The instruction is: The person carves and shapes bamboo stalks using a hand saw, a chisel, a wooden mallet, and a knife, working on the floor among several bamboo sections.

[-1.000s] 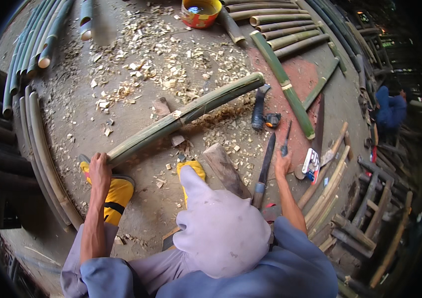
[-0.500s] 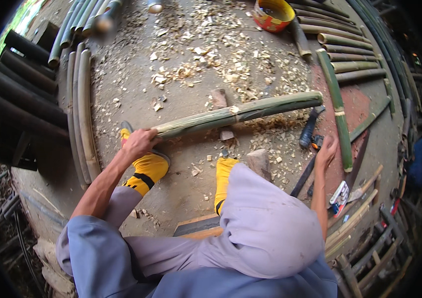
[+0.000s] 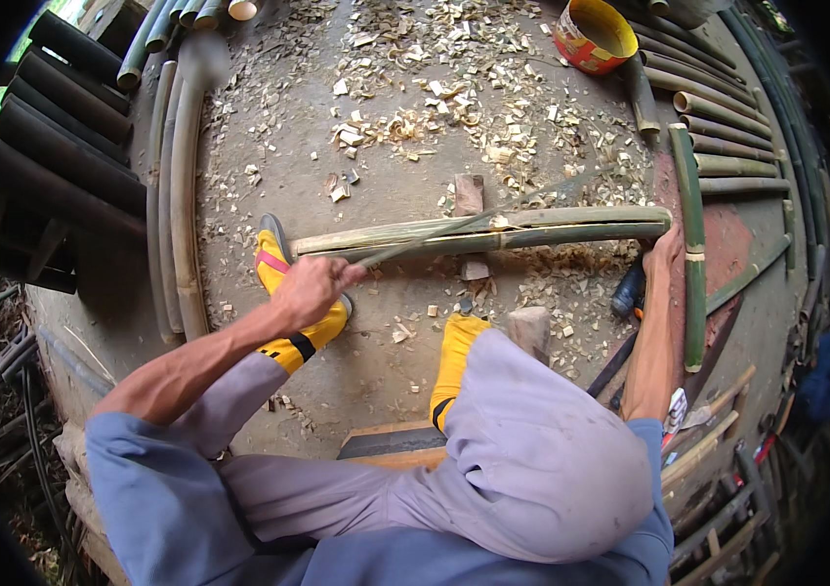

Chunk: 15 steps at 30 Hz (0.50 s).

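Note:
A split bamboo pole [image 3: 542,235] lies crosswise before my feet, with a long dark crack along it. Under its middle sits a small wooden block [image 3: 470,193]. My left hand [image 3: 312,290] is closed on a thin green bamboo strip [image 3: 415,242], which slants up to the right across the pole and blurs toward its far end. At the pole's right end is my right hand [image 3: 666,249], its fingers closed around the tip. A dark-handled tool [image 3: 627,290] lies beside my right wrist, partly hidden by it.
Chips and shavings [image 3: 415,127] litter the ground. Bamboo poles [image 3: 188,205] lie at left, with dark tubes [image 3: 54,176] beyond. A red and yellow bucket [image 3: 586,54] stands far right near stacked bamboo [image 3: 737,186]. A green bamboo piece [image 3: 694,303] lies by my right forearm.
My left hand has left the pole's left end and now holds a thin strip. My right hand has moved up from beside the tool to the pole's right end. The crack now shows.

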Motion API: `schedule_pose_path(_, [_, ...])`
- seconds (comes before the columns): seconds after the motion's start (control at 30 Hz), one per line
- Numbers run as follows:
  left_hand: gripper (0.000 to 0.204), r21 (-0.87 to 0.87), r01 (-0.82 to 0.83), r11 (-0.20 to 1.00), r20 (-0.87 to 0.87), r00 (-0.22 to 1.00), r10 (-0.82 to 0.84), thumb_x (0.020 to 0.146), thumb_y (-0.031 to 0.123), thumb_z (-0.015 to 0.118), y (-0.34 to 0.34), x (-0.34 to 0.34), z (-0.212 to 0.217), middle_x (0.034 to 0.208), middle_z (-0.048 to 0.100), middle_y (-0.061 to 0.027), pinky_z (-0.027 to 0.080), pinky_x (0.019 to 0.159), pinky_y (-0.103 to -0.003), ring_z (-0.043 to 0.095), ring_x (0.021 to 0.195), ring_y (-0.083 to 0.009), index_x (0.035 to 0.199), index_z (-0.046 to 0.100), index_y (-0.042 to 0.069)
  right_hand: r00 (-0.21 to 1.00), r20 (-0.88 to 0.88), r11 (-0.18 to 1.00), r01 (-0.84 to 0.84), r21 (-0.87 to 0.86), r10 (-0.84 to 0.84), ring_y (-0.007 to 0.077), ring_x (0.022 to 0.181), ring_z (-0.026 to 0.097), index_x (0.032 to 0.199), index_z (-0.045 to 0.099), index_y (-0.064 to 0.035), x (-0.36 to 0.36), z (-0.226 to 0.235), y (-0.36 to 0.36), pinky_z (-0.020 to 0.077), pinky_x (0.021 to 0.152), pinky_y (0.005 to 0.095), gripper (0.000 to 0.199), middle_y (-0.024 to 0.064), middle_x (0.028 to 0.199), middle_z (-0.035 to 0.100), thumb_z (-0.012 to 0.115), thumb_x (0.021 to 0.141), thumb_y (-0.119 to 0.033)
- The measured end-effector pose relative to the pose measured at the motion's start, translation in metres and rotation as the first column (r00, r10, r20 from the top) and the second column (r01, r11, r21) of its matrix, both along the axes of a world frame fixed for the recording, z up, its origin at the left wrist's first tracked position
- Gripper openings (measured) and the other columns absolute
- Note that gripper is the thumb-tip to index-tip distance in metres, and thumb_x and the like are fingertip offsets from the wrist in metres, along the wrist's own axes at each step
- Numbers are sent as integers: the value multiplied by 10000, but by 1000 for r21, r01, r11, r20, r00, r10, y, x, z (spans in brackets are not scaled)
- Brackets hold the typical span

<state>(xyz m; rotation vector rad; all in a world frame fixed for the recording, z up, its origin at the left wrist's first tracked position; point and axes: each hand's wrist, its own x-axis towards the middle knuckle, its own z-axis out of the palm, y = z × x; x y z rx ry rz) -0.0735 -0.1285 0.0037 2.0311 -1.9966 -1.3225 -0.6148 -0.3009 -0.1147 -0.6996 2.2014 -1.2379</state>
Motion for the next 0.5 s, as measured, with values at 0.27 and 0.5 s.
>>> schedule_pose_path(0.27, [454, 227, -265, 937, -149, 941, 303, 974, 355, 449, 47, -18, 129, 559, 384, -43, 313, 492, -342, 337, 546, -127, 708, 495, -10, 976, -204, 996, 83, 34, -74, 385, 994, 575, 1076, 587, 35, -12, -21, -21, 464, 827, 469, 513, 246, 1108, 575, 358, 909, -393])
schedule_pose_path(0.5, [428, 121, -649, 751, -240, 715, 656, 976, 378, 426, 112, 17, 119, 589, 400, 39, 282, 468, -250, 342, 524, -65, 707, 536, 65, 980, -200, 994, 14, 106, 7, 405, 1030, 559, 1084, 582, 67, -1, -2, 0, 428, 868, 457, 556, 280, 1093, 582, 355, 923, -414])
